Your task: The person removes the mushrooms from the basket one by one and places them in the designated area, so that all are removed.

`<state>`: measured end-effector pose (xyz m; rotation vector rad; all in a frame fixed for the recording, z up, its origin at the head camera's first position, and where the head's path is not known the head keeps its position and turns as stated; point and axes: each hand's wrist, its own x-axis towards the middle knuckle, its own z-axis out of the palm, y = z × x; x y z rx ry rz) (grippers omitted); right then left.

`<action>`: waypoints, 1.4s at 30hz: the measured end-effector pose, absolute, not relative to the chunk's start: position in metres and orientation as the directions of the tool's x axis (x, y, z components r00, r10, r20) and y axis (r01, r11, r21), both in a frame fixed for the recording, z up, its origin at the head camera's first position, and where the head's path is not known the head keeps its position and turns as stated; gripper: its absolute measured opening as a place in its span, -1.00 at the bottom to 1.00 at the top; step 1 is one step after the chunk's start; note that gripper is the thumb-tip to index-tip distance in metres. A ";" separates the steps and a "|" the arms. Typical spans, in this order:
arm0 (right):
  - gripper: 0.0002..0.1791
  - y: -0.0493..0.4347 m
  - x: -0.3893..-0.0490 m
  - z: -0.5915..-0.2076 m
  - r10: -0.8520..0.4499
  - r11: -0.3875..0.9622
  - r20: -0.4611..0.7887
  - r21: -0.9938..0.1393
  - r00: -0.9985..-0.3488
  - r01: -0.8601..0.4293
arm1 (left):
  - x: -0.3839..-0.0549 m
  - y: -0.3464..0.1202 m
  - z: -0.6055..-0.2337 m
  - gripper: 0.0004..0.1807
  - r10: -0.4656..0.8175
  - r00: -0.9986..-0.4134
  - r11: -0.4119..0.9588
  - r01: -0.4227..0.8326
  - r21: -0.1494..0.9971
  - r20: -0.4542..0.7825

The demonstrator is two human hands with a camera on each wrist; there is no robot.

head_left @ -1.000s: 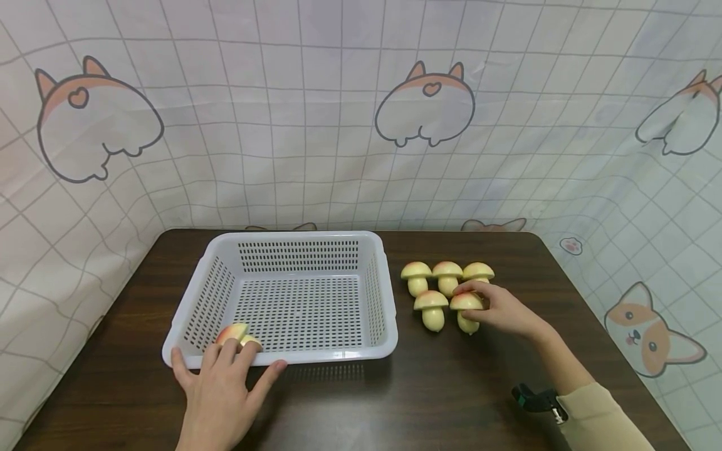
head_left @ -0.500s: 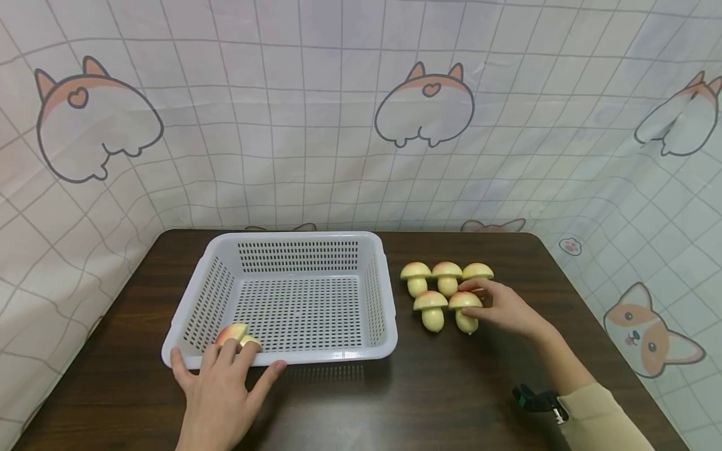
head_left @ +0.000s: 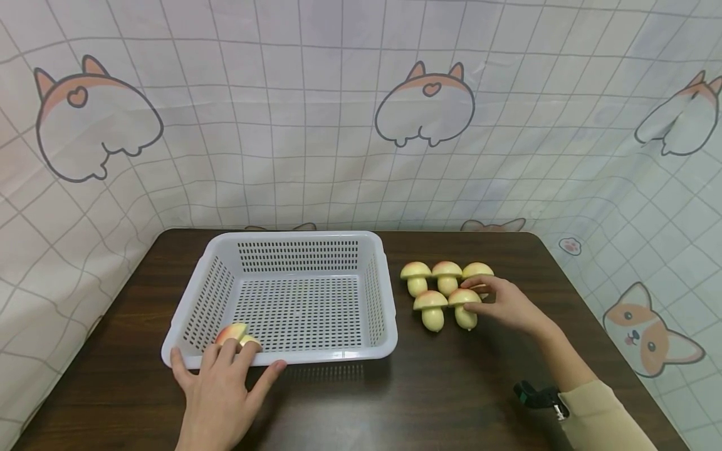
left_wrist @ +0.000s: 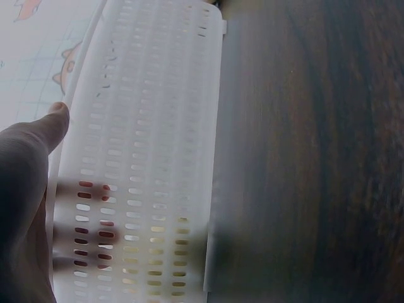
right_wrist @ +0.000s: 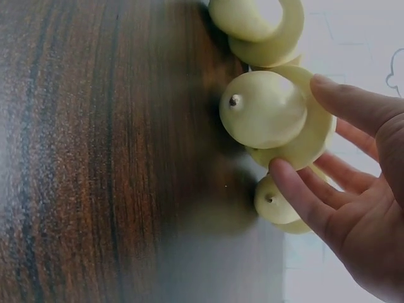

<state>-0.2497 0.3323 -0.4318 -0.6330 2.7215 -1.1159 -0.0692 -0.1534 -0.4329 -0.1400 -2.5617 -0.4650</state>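
My left hand (head_left: 222, 385) grips the near left rim of a white plastic basket (head_left: 350, 356), with the thumb on the rim in the left wrist view and fingers hooked inside. Next to those fingers, inside the basket, lie red and yellow pieces (head_left: 232, 332), partly hidden. My right hand (head_left: 510, 307) is at the front right mushroom-shaped piece (head_left: 465, 315), which has a yellow cap with a reddish tint and a pale rounded stem. In the right wrist view, spread fingertips flank its cap (right_wrist: 315, 136), fingers fairly straight. The stem (right_wrist: 262, 110) ends in a small nub.
Several matching mushroom-shaped pieces stand close together: one at front left (head_left: 432, 311), others behind (head_left: 416, 279), the back right one (head_left: 477, 270) partly covered by fingers. A dark wood table (head_left: 395, 407) carries everything. Patterned cloth (head_left: 316, 125) hangs behind and around it.
The front right mushroom-shaped piece has shifted slightly left, towards its neighbour, and now stands straighter. My right fingers have drawn a little off its cap to the right. The left hand stays put.
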 end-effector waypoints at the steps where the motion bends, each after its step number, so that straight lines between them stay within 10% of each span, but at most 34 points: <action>1: -0.55 0.332 -0.250 -0.431 -0.429 0.635 0.034 -0.699 -0.903 -0.328 | -0.069 -0.153 -0.433 -0.50 0.007 -0.855 0.935 0.189 0.299 0.518; 42: -0.52 0.338 -0.250 -0.426 -0.428 0.654 0.023 -0.683 -0.903 -0.327 | -0.069 -0.153 -0.432 -0.51 0.008 -0.855 0.935 0.190 0.299 0.518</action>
